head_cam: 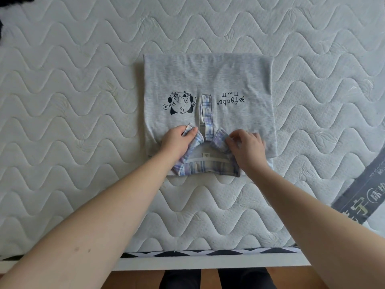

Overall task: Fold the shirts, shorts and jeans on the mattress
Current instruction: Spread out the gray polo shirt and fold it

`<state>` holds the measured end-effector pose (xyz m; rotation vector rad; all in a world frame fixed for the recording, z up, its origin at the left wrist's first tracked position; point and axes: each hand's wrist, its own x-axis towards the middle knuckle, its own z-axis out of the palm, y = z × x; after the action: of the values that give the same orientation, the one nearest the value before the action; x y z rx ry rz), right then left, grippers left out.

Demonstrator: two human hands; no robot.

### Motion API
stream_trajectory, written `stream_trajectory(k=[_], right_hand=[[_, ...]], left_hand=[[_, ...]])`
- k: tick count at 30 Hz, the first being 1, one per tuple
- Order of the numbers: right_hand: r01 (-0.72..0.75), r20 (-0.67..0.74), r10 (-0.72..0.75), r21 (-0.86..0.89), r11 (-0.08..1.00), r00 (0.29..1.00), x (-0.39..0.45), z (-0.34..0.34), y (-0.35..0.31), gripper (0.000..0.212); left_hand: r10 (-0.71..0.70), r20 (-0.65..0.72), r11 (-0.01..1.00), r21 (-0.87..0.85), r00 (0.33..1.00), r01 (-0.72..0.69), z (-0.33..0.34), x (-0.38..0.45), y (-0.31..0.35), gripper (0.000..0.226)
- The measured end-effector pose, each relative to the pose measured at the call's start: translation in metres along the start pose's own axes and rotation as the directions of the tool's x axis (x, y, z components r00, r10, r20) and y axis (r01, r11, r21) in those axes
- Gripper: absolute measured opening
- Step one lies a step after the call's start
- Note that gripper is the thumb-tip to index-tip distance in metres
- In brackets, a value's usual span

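exposure: bright, even, soft daylight look; no blown-out areas
light source: cannot tell, diffuse
shadows: faint, thin ones under the shirt [208, 80] edges and beside both forearms on the mattress [83, 80]
glare: none
blur: slight motion smear at the right hand [245, 147]; left hand [177, 140] sharper
focus: print on shirt crisp, quilting clear mid-frame
distortion: wide-angle, mattress edge bows, forearms stretched at lower corners
corners: top left dark, detail unreadable

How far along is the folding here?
The grey shirt already lies in a neat rectangle on the mattress. In hand: the left hand and right hand each pinch a plaid collar tip. No shorts or jeans are in view.
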<state>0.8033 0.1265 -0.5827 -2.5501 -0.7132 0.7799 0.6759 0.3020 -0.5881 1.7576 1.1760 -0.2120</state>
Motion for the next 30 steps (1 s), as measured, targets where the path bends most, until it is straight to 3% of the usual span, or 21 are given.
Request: stream_trajectory(k=[3,6,11,13,15,18,20,22,24,27,30], right_hand=[[-0.016,0.033,0.017,-0.037,0.999,0.999,0.007,0.001,-0.003,0.04],[0.024,0.107,-0.015,-0.083,0.996,0.994,0.012,0.003,-0.004,0.045],[0.075,-0.005,-0.077,-0.168,0.983,0.997,0.018,0.003,-0.01,0.034],[0.069,-0.013,-0.074,-0.239,0.969,0.997,0.019,0.002,-0.012,0.039],[0.014,-0.041,-0.021,-0.166,0.986,0.999,0.02,-0.002,-0.013,0.044],[-0.072,-0.094,0.075,0.03,0.997,0.993,0.01,-0.015,-0.005,0.033],[-0.121,-0.101,0.128,0.067,0.99,0.987,-0.004,-0.021,0.008,0.031],[-0.208,-0.064,0.212,0.063,0.976,0.975,-0.023,-0.024,0.019,0.038],[-0.289,0.003,0.289,0.015,0.957,0.957,-0.041,-0.023,0.025,0.045],[-0.346,0.17,0.348,-0.042,0.937,0.922,-0.059,-0.014,0.025,0.05],[-0.445,0.285,0.393,0.15,0.883,0.874,-0.062,-0.006,0.023,0.052]], left_hand=[[0.044,0.106,0.998,0.043,0.993,-0.049,-0.006,0.004,-0.003,0.022],[0.103,0.064,0.986,0.126,0.993,-0.111,-0.006,0.002,-0.002,0.042],[0.212,-0.031,0.967,0.153,0.977,-0.205,-0.001,-0.01,-0.002,0.049],[0.382,-0.136,0.889,0.324,0.914,-0.324,0.0,-0.019,-0.002,0.052],[0.545,-0.176,0.787,0.444,0.82,-0.427,0.003,-0.028,0.004,0.045],[0.66,-0.069,0.695,0.436,0.748,-0.572,0.01,-0.032,0.015,0.036],[0.584,0.067,0.745,0.35,0.809,-0.568,0.017,-0.029,0.025,0.037],[0.439,0.188,0.82,0.314,0.878,-0.478,0.027,-0.023,0.035,0.044],[0.314,0.214,0.876,0.311,0.925,-0.37,0.037,-0.016,0.045,0.051],[0.18,0.243,0.902,0.345,0.953,-0.259,0.046,-0.001,0.056,0.043],[0.078,0.306,0.859,0.463,0.949,-0.22,0.048,0.01,0.066,0.037]])
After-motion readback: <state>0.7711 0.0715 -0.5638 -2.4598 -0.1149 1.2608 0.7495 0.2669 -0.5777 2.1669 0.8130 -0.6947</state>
